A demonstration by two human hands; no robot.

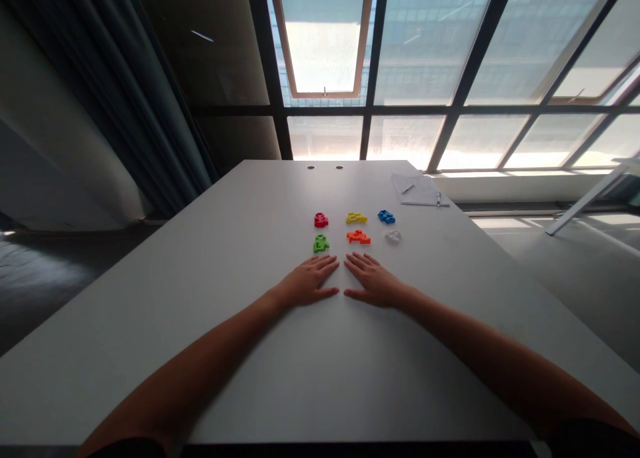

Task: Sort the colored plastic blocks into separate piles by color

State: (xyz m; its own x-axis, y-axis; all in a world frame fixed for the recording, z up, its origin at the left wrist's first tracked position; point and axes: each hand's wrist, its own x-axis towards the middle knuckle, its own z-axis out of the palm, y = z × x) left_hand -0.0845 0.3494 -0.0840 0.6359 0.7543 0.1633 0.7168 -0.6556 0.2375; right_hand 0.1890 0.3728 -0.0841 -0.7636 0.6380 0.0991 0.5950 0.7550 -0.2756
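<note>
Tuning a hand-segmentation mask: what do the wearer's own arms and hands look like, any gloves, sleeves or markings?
Left hand and right hand: bare, no gloves, no rings or watches visible. Both forearms are uncovered, with no cables or clear markings. A dark sleeve edge shows at the bottom left, another at the bottom right.

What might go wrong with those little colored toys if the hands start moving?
The green piece lies just ahead of the left hand, and the orange piece just ahead of the right hand, so a forward slide might bump either one. The pale piece might be overlooked, since its color nearly matches the white table.
</note>
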